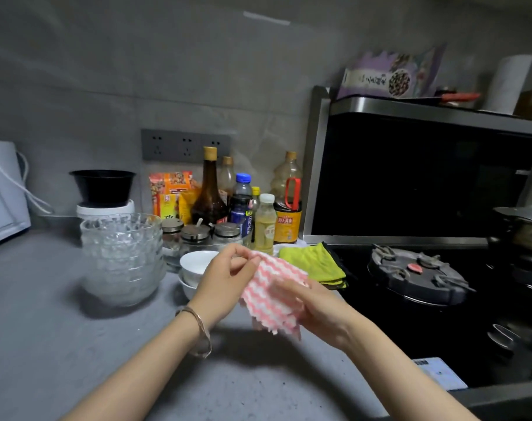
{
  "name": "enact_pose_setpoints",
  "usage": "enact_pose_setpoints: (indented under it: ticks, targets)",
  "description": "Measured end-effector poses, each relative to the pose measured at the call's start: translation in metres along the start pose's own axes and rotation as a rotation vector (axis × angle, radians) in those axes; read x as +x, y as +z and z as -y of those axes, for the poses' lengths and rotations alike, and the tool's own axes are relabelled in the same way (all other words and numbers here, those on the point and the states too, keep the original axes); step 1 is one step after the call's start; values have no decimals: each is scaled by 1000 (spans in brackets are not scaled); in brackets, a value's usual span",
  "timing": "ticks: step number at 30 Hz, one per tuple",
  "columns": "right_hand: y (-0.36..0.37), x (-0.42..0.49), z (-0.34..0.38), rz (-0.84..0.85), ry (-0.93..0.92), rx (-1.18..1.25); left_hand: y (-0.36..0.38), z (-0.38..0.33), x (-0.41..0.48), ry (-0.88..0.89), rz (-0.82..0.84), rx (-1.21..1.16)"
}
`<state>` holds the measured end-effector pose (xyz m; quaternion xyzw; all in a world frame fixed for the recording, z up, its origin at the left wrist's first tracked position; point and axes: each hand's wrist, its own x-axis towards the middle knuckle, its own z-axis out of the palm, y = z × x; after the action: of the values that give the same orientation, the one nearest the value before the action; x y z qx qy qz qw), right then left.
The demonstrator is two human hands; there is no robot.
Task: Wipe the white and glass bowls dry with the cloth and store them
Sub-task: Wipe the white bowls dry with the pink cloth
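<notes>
- Left hand [225,276] pinches the pink-and-white cloth's [272,294] top corner.
- Right hand [314,311] grips its right edge.
- Stacked white bowls [194,264] sit just behind; stacked glass bowls [123,256] stand left.

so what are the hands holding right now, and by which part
Both hold the pink-and-white cloth. The left hand pinches its top corner between thumb and fingers; the right hand holds its lower right part.

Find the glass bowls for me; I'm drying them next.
In the head view, the glass bowls sit stacked left of centre on the counter, beside the white bowls.
</notes>
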<state>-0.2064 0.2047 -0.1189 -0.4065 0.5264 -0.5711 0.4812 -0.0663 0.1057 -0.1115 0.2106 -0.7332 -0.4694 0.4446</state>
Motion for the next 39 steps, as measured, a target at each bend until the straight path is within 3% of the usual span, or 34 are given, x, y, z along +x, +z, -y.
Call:
enact_pose_setpoints:
  ticks: [3, 6, 10, 20, 24, 27, 30, 34, 39]
  targets:
    - [10, 12, -3, -190, -32, 148, -24, 13, 10, 81, -121, 294]
    - [7, 18, -8, -281, -40, 232, -51, 37, 21, -52, -60, 755]
    - [3, 22, -18, -327, -22, 150, -61, 64, 29, -168, 11, 843]
    - [5, 26, -19, -321, -38, 83, -63, 78, 28, 11, -113, 696]
    - [2, 27, -11, -330, -142, 184, -63, 56, 28, 74, -221, 489]
    - [3, 21, 4, -327, -178, 282, -54, 15, 26, 5, -285, 171]
    - [0, 10, 17, -294, -207, 316, -45, -25, 18, -187, -262, -195]
    - [-2, -9, 30, -357, -281, 259, -29, -47, -1, -245, -104, -310]
    - [8, -26, 42, -460, -486, -6, -12, -55, -12, -138, -138, -260]
